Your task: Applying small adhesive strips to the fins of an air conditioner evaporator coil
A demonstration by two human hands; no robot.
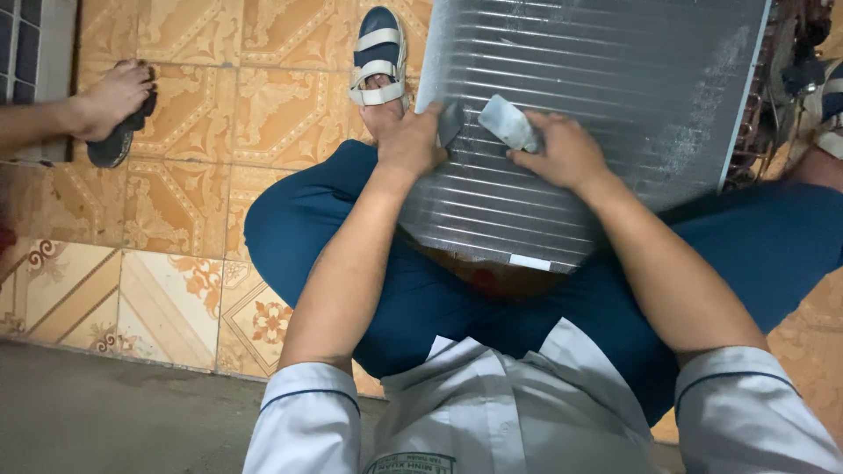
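1. While the person crouches on the patterned tile floor [176,202], a finned metal coil panel [597,96] leans across their knees, its lower edge resting on the blue trousers [421,298].
2. Left hand [408,140] presses flat on the fins at the panel's left edge, with a small dark tool [451,123] pinched under the thumb; right hand [566,154] is closed around a pale, whitish handle piece [509,123], just beside it. Both hands sit close together, each clamped on its own thing.
3. My read: it looks like fin cleaning or straightening, so strokes should run along the rows, lightly, since thin fins bend easily.
4. Keeping the left palm braced stops the panel sliding off the lap.
5. At far left, another person's foot [110,96] in a dark sandal stays well apart.
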